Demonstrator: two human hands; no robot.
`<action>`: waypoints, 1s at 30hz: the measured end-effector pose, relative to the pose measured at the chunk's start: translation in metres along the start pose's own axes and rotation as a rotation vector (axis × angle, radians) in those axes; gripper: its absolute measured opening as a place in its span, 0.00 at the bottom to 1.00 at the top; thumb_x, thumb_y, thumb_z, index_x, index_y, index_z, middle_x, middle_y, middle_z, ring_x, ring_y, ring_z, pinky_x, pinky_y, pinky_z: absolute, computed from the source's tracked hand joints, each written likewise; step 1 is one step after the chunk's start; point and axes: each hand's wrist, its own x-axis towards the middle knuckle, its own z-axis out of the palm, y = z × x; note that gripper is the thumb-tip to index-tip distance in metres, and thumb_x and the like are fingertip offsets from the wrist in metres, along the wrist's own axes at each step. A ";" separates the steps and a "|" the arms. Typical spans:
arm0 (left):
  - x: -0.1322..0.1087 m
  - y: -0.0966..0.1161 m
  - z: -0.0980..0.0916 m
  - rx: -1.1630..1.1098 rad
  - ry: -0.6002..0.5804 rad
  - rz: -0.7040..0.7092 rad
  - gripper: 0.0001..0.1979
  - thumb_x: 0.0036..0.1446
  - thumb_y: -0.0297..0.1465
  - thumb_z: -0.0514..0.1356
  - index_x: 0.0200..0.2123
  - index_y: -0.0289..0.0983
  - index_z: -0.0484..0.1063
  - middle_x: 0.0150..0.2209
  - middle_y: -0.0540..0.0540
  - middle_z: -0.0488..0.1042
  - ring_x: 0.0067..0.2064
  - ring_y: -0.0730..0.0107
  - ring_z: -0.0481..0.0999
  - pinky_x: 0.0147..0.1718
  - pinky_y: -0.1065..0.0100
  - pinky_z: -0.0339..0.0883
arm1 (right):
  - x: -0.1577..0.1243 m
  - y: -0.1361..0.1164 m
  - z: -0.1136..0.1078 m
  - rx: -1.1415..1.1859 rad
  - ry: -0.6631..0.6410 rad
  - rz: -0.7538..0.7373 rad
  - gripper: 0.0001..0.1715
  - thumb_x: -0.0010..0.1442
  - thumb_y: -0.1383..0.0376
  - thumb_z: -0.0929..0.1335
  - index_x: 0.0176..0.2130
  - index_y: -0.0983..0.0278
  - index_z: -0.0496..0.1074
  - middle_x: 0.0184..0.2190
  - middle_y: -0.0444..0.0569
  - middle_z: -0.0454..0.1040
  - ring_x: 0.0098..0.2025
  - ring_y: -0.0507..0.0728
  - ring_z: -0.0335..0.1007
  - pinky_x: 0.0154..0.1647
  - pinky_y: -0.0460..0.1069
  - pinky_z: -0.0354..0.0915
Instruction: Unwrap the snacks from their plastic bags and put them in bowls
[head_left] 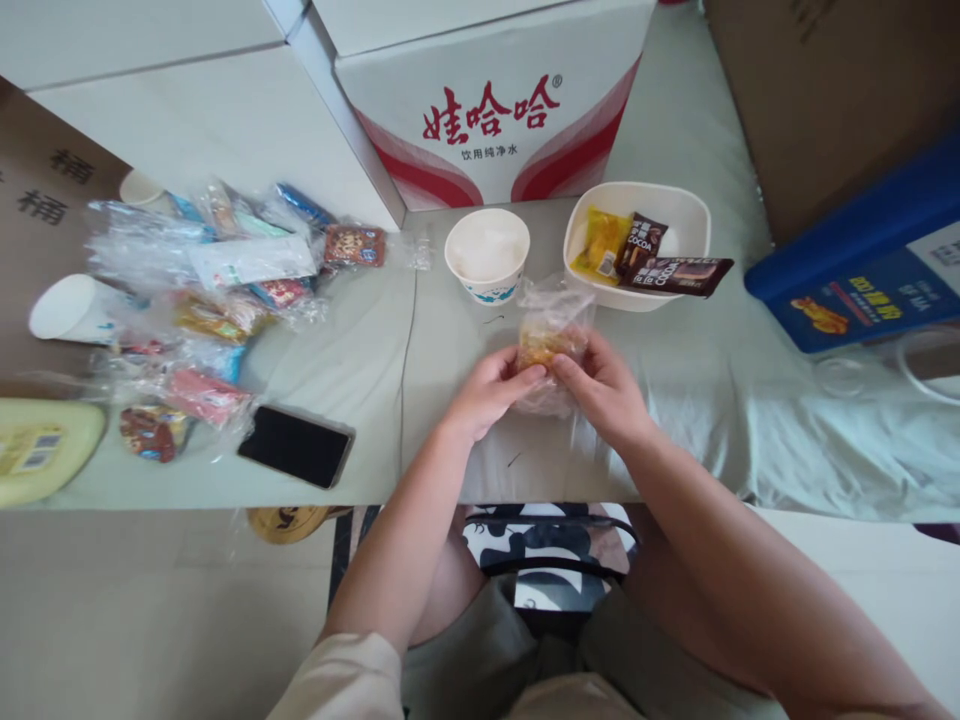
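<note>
Both of my hands are closed on a clear plastic bag with something yellow-orange in it, held low over the cloth-covered surface. My left hand pinches its left side, and my right hand grips its right side, thumbs on top. Just beyond the bag stands a white paper cup with a blue pattern near its base; whitish stuff shows inside. To its right, a cream plastic bowl holds a yellow packet and brown COCOA packets, one lying across the rim.
Left lies a heap of wrapped snacks and wrappers, with a tipped paper cup and a phone beside it. A white and red carton stands behind. At right are a blue container and a brown carton.
</note>
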 end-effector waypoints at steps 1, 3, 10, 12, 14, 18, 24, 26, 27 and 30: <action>0.001 -0.001 0.000 0.014 0.021 -0.005 0.26 0.40 0.45 0.78 0.39 0.37 0.78 0.37 0.46 0.81 0.39 0.65 0.81 0.40 0.66 0.73 | 0.000 0.000 0.000 -0.004 0.001 -0.036 0.27 0.62 0.47 0.70 0.54 0.58 0.66 0.46 0.50 0.75 0.44 0.56 0.75 0.40 0.50 0.72; 0.002 0.000 -0.001 -0.015 0.098 0.026 0.26 0.41 0.46 0.77 0.38 0.38 0.78 0.36 0.47 0.81 0.38 0.65 0.81 0.38 0.65 0.74 | 0.000 -0.002 -0.001 -0.109 0.045 -0.112 0.25 0.62 0.49 0.71 0.53 0.57 0.68 0.47 0.51 0.74 0.45 0.56 0.75 0.43 0.50 0.73; 0.009 0.002 -0.009 -0.126 0.267 0.129 0.22 0.51 0.47 0.72 0.41 0.40 0.73 0.37 0.46 0.82 0.43 0.60 0.83 0.41 0.62 0.77 | -0.009 -0.024 -0.010 -0.290 -0.282 -0.348 0.13 0.68 0.58 0.66 0.32 0.61 0.72 0.29 0.47 0.74 0.33 0.55 0.71 0.39 0.51 0.69; 0.008 0.001 -0.009 -0.132 0.283 0.129 0.20 0.55 0.47 0.70 0.41 0.39 0.74 0.38 0.45 0.82 0.46 0.58 0.84 0.43 0.61 0.78 | -0.010 -0.023 -0.010 -0.215 -0.310 -0.281 0.14 0.68 0.57 0.66 0.33 0.61 0.73 0.29 0.47 0.75 0.32 0.54 0.71 0.37 0.50 0.69; 0.007 -0.001 -0.008 -0.138 0.274 0.104 0.18 0.55 0.46 0.69 0.41 0.38 0.75 0.39 0.44 0.83 0.47 0.57 0.84 0.45 0.59 0.78 | -0.009 -0.018 -0.009 -0.155 -0.137 -0.189 0.11 0.66 0.56 0.67 0.42 0.60 0.73 0.38 0.50 0.77 0.39 0.56 0.74 0.38 0.50 0.71; 0.001 -0.004 -0.003 -0.142 0.111 -0.003 0.19 0.53 0.45 0.71 0.41 0.37 0.78 0.41 0.41 0.84 0.51 0.51 0.82 0.48 0.56 0.77 | -0.001 -0.006 -0.004 -0.015 -0.023 0.000 0.33 0.58 0.52 0.72 0.58 0.58 0.65 0.56 0.56 0.73 0.47 0.59 0.76 0.43 0.52 0.74; 0.000 0.000 -0.003 -0.075 0.006 0.022 0.24 0.54 0.47 0.68 0.50 0.39 0.79 0.48 0.41 0.83 0.52 0.53 0.82 0.47 0.58 0.77 | 0.005 0.000 -0.002 -0.005 0.029 0.042 0.19 0.64 0.54 0.66 0.51 0.59 0.69 0.44 0.49 0.78 0.42 0.56 0.76 0.43 0.50 0.73; 0.002 0.000 -0.007 -0.012 -0.029 0.041 0.28 0.53 0.45 0.70 0.55 0.40 0.75 0.51 0.41 0.81 0.51 0.56 0.82 0.46 0.60 0.77 | 0.005 -0.001 -0.002 -0.013 0.049 0.011 0.19 0.65 0.55 0.66 0.53 0.58 0.69 0.44 0.49 0.77 0.43 0.57 0.75 0.43 0.51 0.73; 0.002 -0.001 -0.008 0.033 -0.034 0.072 0.31 0.52 0.44 0.71 0.57 0.41 0.73 0.52 0.42 0.81 0.51 0.57 0.81 0.46 0.61 0.76 | 0.004 -0.001 -0.002 -0.046 0.045 -0.003 0.20 0.65 0.55 0.66 0.54 0.58 0.69 0.43 0.49 0.77 0.43 0.57 0.74 0.43 0.52 0.73; 0.005 -0.007 -0.011 0.187 0.029 0.213 0.37 0.46 0.42 0.76 0.58 0.42 0.70 0.51 0.42 0.80 0.50 0.59 0.81 0.49 0.60 0.75 | 0.001 -0.001 0.000 -0.136 0.081 -0.035 0.29 0.64 0.54 0.68 0.61 0.58 0.67 0.45 0.51 0.75 0.46 0.59 0.73 0.44 0.54 0.74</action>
